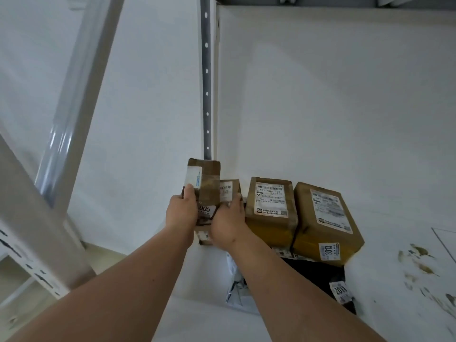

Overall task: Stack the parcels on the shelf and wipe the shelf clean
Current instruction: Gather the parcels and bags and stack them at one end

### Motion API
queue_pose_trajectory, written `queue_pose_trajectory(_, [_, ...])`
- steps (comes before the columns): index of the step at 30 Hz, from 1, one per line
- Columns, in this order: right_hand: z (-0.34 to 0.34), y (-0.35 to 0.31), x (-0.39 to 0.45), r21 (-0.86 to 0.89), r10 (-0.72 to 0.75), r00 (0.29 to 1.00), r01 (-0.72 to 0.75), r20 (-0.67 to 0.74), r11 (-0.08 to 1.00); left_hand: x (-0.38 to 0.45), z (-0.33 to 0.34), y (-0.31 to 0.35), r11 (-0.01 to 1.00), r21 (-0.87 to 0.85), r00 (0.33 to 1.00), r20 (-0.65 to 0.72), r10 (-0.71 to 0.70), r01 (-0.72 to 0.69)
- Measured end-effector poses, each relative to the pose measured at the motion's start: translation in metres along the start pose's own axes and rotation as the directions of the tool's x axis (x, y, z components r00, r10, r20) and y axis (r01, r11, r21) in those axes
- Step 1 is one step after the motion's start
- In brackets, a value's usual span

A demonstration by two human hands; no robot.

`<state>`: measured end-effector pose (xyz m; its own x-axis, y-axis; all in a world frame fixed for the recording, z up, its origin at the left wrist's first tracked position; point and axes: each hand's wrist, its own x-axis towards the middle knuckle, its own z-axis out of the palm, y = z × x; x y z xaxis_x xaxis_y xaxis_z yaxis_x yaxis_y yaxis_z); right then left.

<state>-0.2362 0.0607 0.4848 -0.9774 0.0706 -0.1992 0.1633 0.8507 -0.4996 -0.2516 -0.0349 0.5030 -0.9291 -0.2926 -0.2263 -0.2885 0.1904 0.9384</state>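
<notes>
Head view, the only angle we get: both arms are stretched out to the back left corner of the white shelf [320, 119]. The left hand [181, 209] is wrapped round the near left edge of a small taped brown parcel [203, 183], thumb up on its white label, fingers curled behind. That parcel stands tall, tilted a touch, right at the foot of the perforated grey upright [206, 95]. The right hand [228, 222] lies over a second small parcel [229, 191] just beside it; whether those fingers clamp it or only steady it I cannot tell, as the palm hides them.

To the right, two bigger brown boxes sit side by side, touching — the middle box [271, 206] and the tagged box [325, 218] marked 3013. Under them lie a black bag [315, 272] and a grey mailer [234, 285].

The step looks like seating the small parcels into the corner gap. To do it well: square the tall one flat before letting go, press it snug against the middle box, labels facing out, and keep the other hand bracing the neighbour so nothing topples.

Brown smears [419, 262] dirty the shelf at the right — wiping is not yet done, I'd judge.
</notes>
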Motion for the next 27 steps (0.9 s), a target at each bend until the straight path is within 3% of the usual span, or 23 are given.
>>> queue_pose_trajectory(4, [0.014,0.018,0.003,-0.162,-0.188,0.980,0.196,0.065,0.967,0.001,0.003,-0.009,0.998,-0.055,0.999,0.036,-0.017,0.019])
queue_pose_trajectory(10, [0.035,0.013,0.012,0.022,-0.146,0.981,0.150,-0.127,0.988,0.008,0.000,-0.003,0.994,-0.086,0.997,-0.006,0.073,-0.074])
queue_pose_trajectory(20, [0.053,0.024,0.017,-0.040,-0.208,0.970,0.204,-0.122,0.978,0.003,-0.012,-0.019,0.994,-0.042,0.993,-0.058,0.098,-0.101])
queue_pose_trajectory(27, [0.063,0.044,-0.019,-0.121,-0.359,0.873,0.338,-0.330,0.933,0.005,-0.010,-0.028,0.995,-0.069,0.994,-0.086,0.069,-0.075])
